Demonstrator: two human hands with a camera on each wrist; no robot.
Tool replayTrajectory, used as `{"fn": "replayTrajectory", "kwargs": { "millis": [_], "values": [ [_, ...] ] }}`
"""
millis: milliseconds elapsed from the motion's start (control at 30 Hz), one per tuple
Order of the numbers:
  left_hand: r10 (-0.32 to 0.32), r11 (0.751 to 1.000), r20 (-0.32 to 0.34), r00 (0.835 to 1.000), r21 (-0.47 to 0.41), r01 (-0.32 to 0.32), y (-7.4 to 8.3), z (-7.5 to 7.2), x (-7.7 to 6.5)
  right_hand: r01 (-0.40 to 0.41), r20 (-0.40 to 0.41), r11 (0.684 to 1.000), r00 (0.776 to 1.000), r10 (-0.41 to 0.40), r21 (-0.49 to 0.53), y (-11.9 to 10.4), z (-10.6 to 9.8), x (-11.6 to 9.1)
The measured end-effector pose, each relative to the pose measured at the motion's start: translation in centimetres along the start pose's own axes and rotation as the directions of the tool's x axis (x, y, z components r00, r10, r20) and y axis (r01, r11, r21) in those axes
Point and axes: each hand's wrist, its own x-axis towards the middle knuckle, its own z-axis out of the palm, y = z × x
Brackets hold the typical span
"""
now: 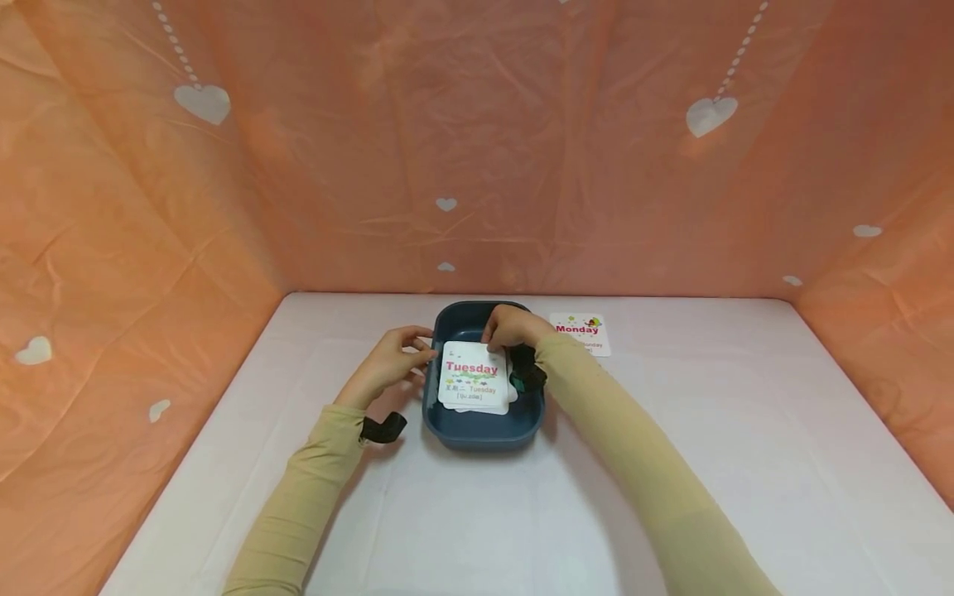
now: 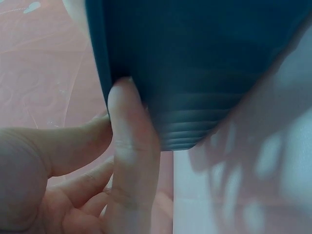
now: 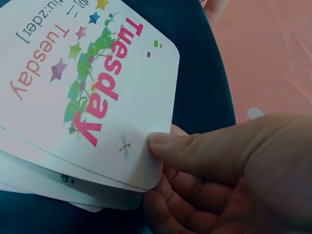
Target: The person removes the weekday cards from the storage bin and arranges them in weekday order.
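Observation:
A dark blue plastic basin (image 1: 484,439) stands on the table with a small stack of cards inside. On top lies a white Tuesday card (image 1: 472,372) with red lettering, stars and a dragonfly. My right hand (image 1: 514,327) pinches its upper right corner, thumb (image 3: 168,146) on the face and the other fingers curled beneath. Edges of more cards (image 3: 102,187) show under it. At the basin's left side, my left hand (image 1: 391,360) grips the rim between thumb and fingers, one finger (image 2: 131,136) lying along the ridged outer wall.
A Monday card (image 1: 589,331) lies face up right of the basin, partly hidden by the right sleeve (image 1: 619,414). White cloth covers the table (image 1: 447,530). Orange sheeting (image 1: 477,165) with white hearts rises at the back and sides. A black strap piece (image 1: 383,428) sits at the left wrist.

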Motion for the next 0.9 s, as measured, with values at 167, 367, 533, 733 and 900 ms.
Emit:
{"fn": "replayTrajectory", "kwargs": {
  "millis": [167,367,533,733,900],
  "values": [
    [-0.004,1.000,-0.003,1.000,-0.001,0.004,0.03,-0.02,0.01,-0.002,-0.040,1.000,0.999,0.002,-0.017,0.00,-0.09,0.11],
    [-0.017,1.000,-0.010,1.000,-0.008,0.017,-0.26,0.22,0.12,0.006,-0.076,1.000,0.997,-0.006,-0.006,0.31,0.07,0.18],
    [-0.022,1.000,-0.012,1.000,-0.006,0.022,-0.27,0.27,0.16,0.024,-0.075,0.999,0.997,-0.020,0.045,0.45,-0.05,-0.07],
    [-0.028,1.000,-0.014,1.000,-0.001,0.028,-0.10,0.27,0.06,0.048,-0.076,0.995,0.996,-0.041,0.090,0.48,-0.26,-0.38],
    [-0.025,1.000,-0.011,1.000,-0.003,0.025,-0.19,0.29,0.08,0.064,-0.074,0.994,0.996,-0.058,0.085,0.49,-0.45,-0.55]
  ]
}}
